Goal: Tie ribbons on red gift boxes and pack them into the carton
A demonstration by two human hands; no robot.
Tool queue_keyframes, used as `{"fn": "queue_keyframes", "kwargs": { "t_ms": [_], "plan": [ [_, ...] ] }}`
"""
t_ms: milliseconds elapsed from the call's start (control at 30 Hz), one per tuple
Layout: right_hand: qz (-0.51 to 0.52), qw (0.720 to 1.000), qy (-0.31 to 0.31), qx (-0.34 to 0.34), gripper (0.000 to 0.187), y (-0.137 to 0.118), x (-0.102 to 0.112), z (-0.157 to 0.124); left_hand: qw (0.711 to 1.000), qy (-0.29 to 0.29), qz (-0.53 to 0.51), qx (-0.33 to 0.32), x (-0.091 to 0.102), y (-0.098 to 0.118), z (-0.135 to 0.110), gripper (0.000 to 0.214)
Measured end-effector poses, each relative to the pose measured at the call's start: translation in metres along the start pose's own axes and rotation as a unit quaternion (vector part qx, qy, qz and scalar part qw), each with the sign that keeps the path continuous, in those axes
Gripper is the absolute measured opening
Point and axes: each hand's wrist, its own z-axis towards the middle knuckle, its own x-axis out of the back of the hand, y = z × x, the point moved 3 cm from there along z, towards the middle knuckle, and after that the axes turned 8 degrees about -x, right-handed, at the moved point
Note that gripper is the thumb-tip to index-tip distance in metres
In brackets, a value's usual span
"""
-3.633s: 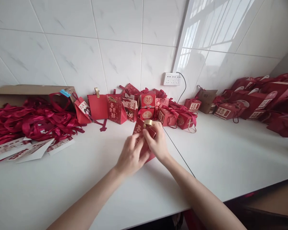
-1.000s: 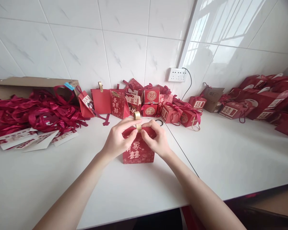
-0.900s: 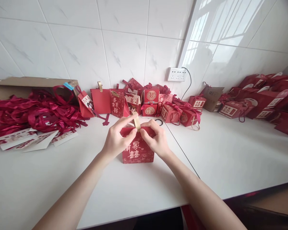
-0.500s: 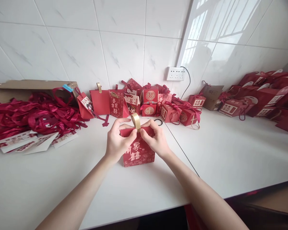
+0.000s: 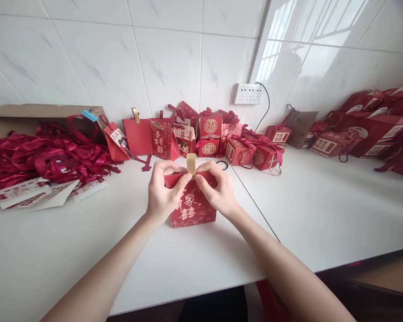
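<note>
A small red gift box [image 5: 193, 208] with gold characters stands upright on the white table [image 5: 188, 268] in front of me. A gold loop handle [image 5: 191, 163] sticks up from its closed top. My left hand [image 5: 163, 192] pinches the top edge of the box from the left, thumb and fingers pressed together just beside the handle. My right hand [image 5: 216, 190] pinches the same top edge from the right. Both hands' fingertips meet at the base of the handle.
Several finished red boxes [image 5: 208, 138] stand along the tiled wall. A pile of red ribbons [image 5: 43, 156] spills from a brown carton [image 5: 36, 116] at left, with flat white-and-red cards [image 5: 36, 197] in front. Larger red bags [image 5: 366, 129] line the right. A black ring [image 5: 222, 165] lies behind the box.
The box went from tilted and half folded in my hands to standing upright with its top closed. In the last second my fingers have squeezed the top tighter around the gold handle.
</note>
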Motion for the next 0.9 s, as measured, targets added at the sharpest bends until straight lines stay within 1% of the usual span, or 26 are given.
{"fn": "queue_keyframes", "kwargs": {
  "t_ms": [100, 167, 267, 400, 533, 633, 733, 800, 867, 900],
  "plan": [
    [0.01, 1.0, -0.007, -0.013, 0.008, 0.001, 0.0, 0.0, 0.999, -0.034, 0.018, -0.023, -0.001, 0.003, 0.001, 0.001],
    [0.014, 1.0, -0.008, -0.016, 0.007, 0.001, 0.0, 0.0, 0.998, -0.056, 0.01, -0.028, -0.001, 0.006, 0.002, 0.007],
    [0.014, 1.0, -0.007, -0.021, 0.007, 0.001, -0.001, 0.0, 0.998, -0.062, -0.015, -0.026, 0.0, 0.009, 0.005, 0.011],
    [0.011, 0.999, -0.014, -0.03, 0.008, 0.002, 0.0, 0.001, 0.997, -0.071, -0.032, -0.009, 0.001, 0.007, 0.005, 0.013],
    [-0.001, 0.998, -0.041, -0.044, 0.01, 0.0, 0.004, 0.003, 0.998, -0.069, -0.013, 0.008, 0.0, 0.005, 0.003, 0.013],
    [-0.002, 0.996, -0.061, -0.067, 0.01, 0.0, 0.005, 0.004, 0.997, -0.064, 0.002, 0.037, 0.0, 0.004, 0.002, 0.012],
    [0.007, 0.996, -0.05, -0.072, 0.01, -0.001, 0.004, 0.004, 0.997, -0.053, -0.002, 0.064, 0.0, 0.002, 0.002, 0.011],
    [0.021, 0.997, -0.039, -0.068, 0.011, 0.0, 0.002, 0.003, 0.995, -0.056, -0.036, 0.077, 0.0, -0.002, 0.001, 0.02],
    [0.047, 0.995, -0.027, -0.078, 0.011, 0.003, 0.001, 0.004, 0.988, -0.073, -0.098, 0.093, -0.001, -0.009, -0.002, 0.041],
    [0.066, 0.993, -0.011, -0.095, 0.01, 0.006, 0.002, 0.006, 0.983, -0.08, -0.129, 0.106, -0.001, -0.014, -0.004, 0.051]
  ]
}}
